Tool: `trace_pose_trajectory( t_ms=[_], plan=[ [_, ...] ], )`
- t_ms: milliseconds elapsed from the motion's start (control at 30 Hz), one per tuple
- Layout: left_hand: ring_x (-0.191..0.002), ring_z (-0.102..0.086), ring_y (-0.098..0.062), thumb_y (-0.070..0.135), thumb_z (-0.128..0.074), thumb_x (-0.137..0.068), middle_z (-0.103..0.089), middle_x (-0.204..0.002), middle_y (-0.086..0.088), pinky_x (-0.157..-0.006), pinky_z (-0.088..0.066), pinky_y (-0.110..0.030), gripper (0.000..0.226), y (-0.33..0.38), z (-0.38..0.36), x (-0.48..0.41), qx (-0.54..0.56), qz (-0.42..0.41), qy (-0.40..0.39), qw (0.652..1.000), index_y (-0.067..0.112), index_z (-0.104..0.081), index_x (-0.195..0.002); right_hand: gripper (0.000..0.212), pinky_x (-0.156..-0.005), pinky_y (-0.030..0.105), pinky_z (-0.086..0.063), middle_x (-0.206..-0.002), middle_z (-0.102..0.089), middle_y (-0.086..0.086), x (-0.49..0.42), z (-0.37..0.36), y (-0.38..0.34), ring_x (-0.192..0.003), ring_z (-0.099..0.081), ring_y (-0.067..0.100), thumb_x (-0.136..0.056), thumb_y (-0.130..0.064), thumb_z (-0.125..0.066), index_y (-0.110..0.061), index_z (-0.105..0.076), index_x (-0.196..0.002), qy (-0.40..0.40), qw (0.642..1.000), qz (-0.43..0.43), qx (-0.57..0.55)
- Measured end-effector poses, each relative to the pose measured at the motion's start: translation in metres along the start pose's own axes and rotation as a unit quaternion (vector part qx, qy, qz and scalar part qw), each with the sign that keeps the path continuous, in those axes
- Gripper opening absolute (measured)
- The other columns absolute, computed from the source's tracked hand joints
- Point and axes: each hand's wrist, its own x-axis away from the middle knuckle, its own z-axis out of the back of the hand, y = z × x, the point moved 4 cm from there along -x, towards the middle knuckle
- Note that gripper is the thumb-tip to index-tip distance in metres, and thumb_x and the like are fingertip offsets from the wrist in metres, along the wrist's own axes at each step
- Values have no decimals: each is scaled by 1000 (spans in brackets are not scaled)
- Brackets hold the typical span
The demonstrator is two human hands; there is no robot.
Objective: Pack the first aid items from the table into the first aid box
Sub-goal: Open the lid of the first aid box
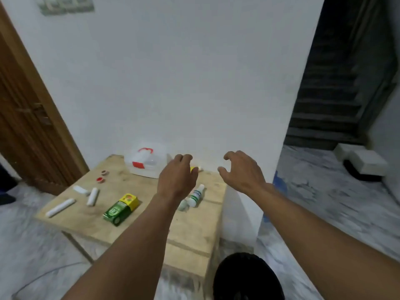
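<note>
On the pale wooden desk [194,230], white gauze rolls [60,207] and a green-and-yellow cardboard carton [121,208] lie unpacked near the seemingly closed translucent plastic first aid box [147,165], while the left hand [178,178] and right hand [242,172] hover empty, fingers loosely curled, probably to open it.

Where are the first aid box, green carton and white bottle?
first aid box [151,168]: head view, clear body beside red latch.
green carton [120,210]: head view, green top face.
white bottle [196,195]: head view, its label.
</note>
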Motion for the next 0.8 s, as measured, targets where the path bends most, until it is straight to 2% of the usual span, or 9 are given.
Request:
trace_pose_trajectory(
  t_ms=[200,400,533,800],
  plan=[
    [-107,-58,-27,36,-51,-95,-58,-123,-5,-78,-48,-37,39,-122,66,61,-32,1,-2,999,16,-53,-128,43,-89,37,-48,-125,-57,5,25,-42,-128,-115,-54,28,-90,-39,-57,-17,-55,-128,18,1000,4,-18],
    [-111,-56,-31,36,-55,-93,-58,-125,-9,-82,-46,-39,45,-240,97,109,-44,43,-25,998,12,-53,-132,42,-94,40,-48,-125,-55,9,44,-108,-236,-120,-52,30,-90,-37,-57,-13,-56,-124,-32,999,37,-10],
    [-113,-56,-32,35,-58,-92,-59,-127,-11,-85,-48,-42,45,-292,111,95,-47,48,-13,998,10,-54,-129,41,-90,39,-47,-120,-56,10,23,-137,-276,-117,-52,30,-90,-38,-57,-13,-56,-123,-42,998,44,13],
    [-108,-58,-30,36,-55,-94,-58,-124,-11,-84,-49,-41,45,-375,102,2,-59,29,-10,998,9,-53,-130,45,-96,38,-43,-127,-55,11,-83,-189,-309,-118,-54,32,-92,-37,-56,-11,-53,-129,-40,998,41,25]
  ],
)
